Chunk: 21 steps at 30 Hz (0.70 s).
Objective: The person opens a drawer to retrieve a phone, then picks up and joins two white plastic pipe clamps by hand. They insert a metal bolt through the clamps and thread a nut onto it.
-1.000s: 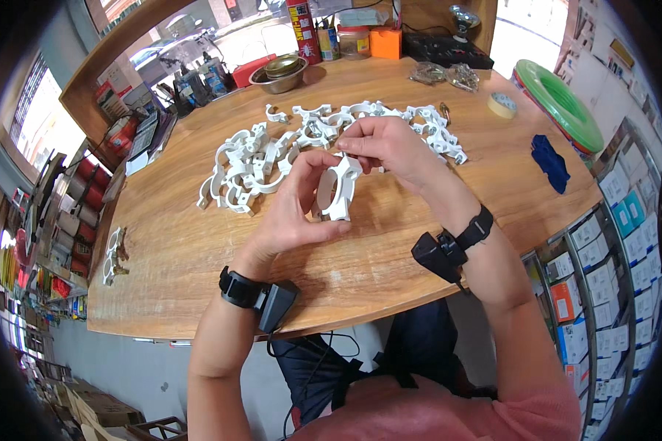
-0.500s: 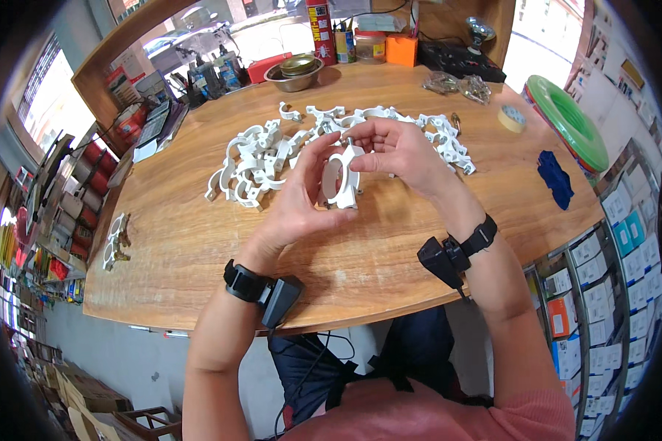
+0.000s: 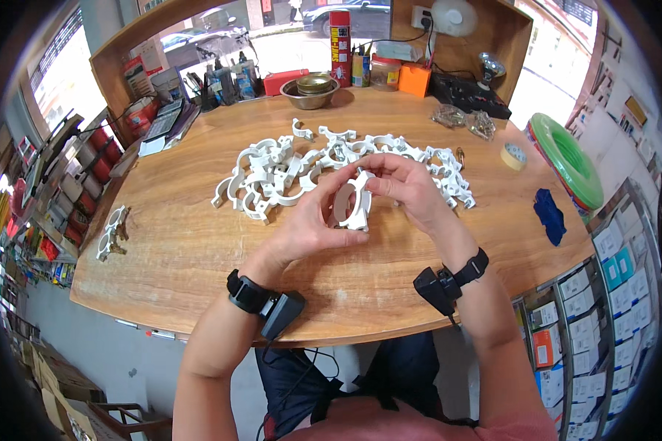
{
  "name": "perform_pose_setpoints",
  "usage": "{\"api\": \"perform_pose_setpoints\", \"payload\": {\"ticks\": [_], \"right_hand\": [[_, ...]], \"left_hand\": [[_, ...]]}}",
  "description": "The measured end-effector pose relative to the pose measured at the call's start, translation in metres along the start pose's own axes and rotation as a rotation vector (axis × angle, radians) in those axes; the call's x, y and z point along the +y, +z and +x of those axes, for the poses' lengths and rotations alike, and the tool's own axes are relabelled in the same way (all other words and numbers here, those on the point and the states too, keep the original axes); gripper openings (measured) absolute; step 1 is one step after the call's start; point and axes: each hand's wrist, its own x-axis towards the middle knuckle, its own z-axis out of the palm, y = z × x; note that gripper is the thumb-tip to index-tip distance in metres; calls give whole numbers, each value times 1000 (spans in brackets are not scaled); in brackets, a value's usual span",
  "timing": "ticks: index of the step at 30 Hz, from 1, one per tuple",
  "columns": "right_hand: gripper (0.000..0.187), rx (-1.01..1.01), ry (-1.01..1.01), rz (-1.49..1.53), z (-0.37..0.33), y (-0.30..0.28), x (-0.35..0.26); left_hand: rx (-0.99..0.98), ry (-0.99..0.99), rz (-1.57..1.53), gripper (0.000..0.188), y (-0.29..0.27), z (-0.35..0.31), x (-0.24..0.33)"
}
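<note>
A white plastic pipe clamp, closed into a ring, is held upright above the middle of the desk. My left hand wraps its left side, the thumb under the lower end and the fingers behind. My right hand pinches the clamp's upper end, where a small screw seems to stick up; the fingertips partly hide it. Just beyond my hands lies a pile of white clamp halves, spreading to the right. Two assembled clamps with brass-coloured fittings lie at the desk's left edge.
On the wooden desk, metal bowls and a red spray can stand at the back. Bags of small hardware, a tape roll and a dark blue cloth lie right, beside green hose coils.
The view has tilted, so the desk sits lower in it. Both hands still hold the clamp, and my right fingers have shifted slightly around its upper end.
</note>
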Motion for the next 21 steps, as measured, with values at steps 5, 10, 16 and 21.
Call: {"api": "perform_pose_setpoints", "payload": {"ticks": [5, 10, 16, 21], "right_hand": [[31, 67, 30, -79, 0, 5, -2], [27, 121, 20, -95, 1, 13, 0], [21, 143, 78, -74, 0, 11, 4], [22, 145, -83, -63, 0, 15, -1]], "left_hand": [[35, -43, -107, 92, -4, 1, -5], [18, -26, -220, 91, -7, 1, -8], [-77, -58, -227, 89, -10, 5, -11], [-70, 50, -232, 81, -8, 5, -11]]}}
